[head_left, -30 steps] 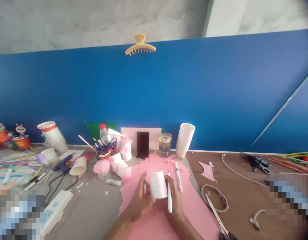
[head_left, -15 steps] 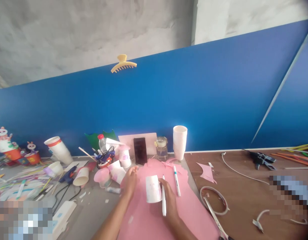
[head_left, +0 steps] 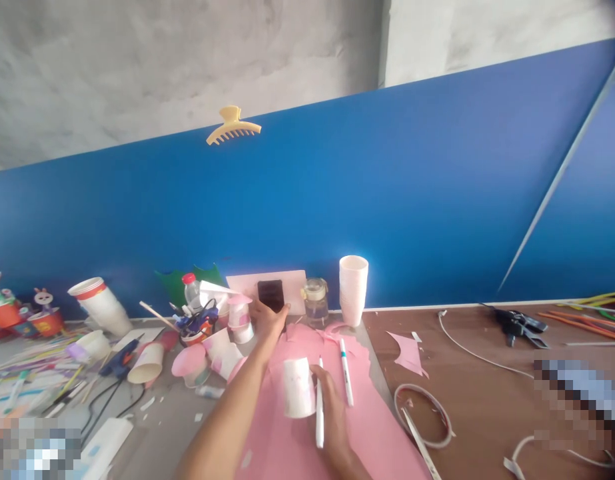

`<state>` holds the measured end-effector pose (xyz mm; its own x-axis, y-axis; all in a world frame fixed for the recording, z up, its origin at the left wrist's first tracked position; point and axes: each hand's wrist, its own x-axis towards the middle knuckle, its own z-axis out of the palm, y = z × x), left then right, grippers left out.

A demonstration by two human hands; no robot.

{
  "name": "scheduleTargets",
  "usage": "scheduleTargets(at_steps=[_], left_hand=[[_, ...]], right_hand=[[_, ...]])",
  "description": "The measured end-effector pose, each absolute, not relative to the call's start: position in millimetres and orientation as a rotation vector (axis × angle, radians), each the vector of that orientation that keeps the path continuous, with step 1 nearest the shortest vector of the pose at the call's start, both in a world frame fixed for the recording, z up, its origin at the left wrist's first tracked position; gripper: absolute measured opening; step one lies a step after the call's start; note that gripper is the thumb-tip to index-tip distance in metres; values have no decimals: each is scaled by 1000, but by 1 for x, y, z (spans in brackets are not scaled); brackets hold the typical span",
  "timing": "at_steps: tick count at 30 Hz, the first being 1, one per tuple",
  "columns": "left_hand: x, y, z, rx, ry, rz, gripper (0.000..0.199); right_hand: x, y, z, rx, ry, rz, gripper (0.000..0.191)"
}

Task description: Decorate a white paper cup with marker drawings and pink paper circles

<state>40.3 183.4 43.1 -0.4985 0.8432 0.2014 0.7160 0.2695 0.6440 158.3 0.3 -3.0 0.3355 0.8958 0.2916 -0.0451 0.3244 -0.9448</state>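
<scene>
"Hands first: what do they hold?"

"Right hand [head_left: 336,410] clasps a white cup [head_left: 297,389] and a white marker [head_left: 320,423], over pink paper [head_left: 272,437]. Left hand [head_left: 269,324] is stretched forward, thumb and fingers at opposite edges of a dark phone [head_left: 270,295]; whether they grip it, I cannot tell."

"How to manage both?"

"Pinch the phone evenly by its edges, clear of the jar [head_left: 316,301], marker tip off the cup."

"Beyond?"

"Stacked cups [head_left: 353,292], then a blue partition [head_left: 307,200]."

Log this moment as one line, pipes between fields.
left hand: at dark phone | right hand: holding white cup, white marker | below cup: pink paper
</scene>
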Motion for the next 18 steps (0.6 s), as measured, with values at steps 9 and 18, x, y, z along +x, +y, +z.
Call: scheduleTargets(at_steps=[9, 18], left_hand=[[41, 199, 55, 1428, 2427, 829, 96], [41, 197, 61, 1411, 2397, 811, 84]], right_hand=[[155, 0, -3, -1059, -1013, 876, 24], [158, 0, -5, -1093, -1017, 854, 27]])
